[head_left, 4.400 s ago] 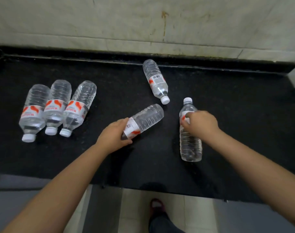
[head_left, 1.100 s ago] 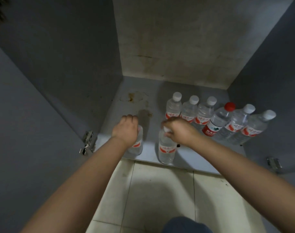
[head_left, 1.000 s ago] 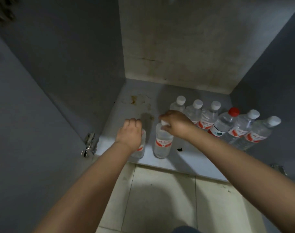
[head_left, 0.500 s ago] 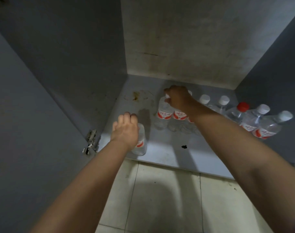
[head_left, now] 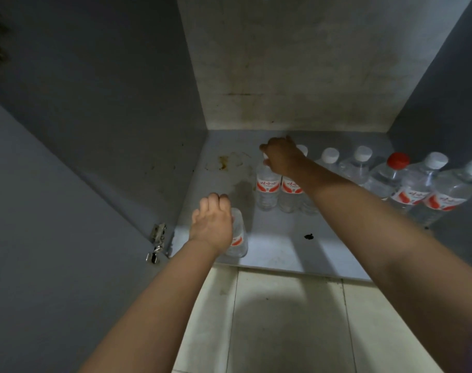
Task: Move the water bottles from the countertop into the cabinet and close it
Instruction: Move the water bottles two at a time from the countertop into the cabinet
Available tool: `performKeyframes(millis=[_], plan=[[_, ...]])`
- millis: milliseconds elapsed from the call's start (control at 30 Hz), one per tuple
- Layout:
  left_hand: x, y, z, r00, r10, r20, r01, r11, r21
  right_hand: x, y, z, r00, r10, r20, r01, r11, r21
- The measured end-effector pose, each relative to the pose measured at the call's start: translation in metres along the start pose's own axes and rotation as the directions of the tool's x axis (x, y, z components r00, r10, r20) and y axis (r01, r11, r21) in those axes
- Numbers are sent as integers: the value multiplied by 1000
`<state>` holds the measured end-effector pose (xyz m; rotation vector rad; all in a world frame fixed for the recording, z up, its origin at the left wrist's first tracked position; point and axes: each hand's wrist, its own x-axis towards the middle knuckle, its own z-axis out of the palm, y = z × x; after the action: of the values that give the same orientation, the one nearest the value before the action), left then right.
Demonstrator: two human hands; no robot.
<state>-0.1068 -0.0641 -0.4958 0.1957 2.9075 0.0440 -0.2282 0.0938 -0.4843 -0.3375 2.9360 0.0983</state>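
Right hand (head_left: 282, 157) pushed its upright bottle (head_left: 267, 188) back beside the row (head_left: 407, 184).

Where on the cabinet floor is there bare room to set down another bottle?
Free: the stained back-left corner, between the left wall and the bottle under the right hand; also the front strip right of the left hand's bottle. Crowded: the bottle row along the right.

Domestic kitchen storage: an open grey laminate base cabinet (head_left: 283, 238) with metal door hinge (head_left: 156, 242), standing on pale tiled floor (head_left: 283, 319). Clear plastic water bottles (head_left: 415, 189) line its stained rear wall.
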Motion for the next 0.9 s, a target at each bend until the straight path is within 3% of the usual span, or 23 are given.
performKeyframes(millis=[167, 267, 433, 533, 700, 900], plan=[[-1, 9, 8, 999, 29, -41, -30, 999, -38, -7, -1, 6, 999, 12, -33, -11, 999, 32], [8, 5, 3, 1000, -25, -19, 24, 998, -56, -11, 4, 9, 995, -63, -82, 69, 995, 70], [42, 5, -20, 988, 43, -150, -27, 994, 104, -11, 11, 13, 988, -125, -95, 134, 986, 94], [65, 7, -25, 998, -14, -55, 14, 1000, 3, -14, 7, 16, 988, -122, -96, 132, 986, 97], [103, 13, -25, 994, 34, -106, -30, 999, 45, -19, 9, 18, 987, -135, -89, 143, 985, 93], [145, 20, -21, 994, 66, -91, -70, 996, -47, -16, 12, 22, 985, -142, -101, 155, 978, 139]])
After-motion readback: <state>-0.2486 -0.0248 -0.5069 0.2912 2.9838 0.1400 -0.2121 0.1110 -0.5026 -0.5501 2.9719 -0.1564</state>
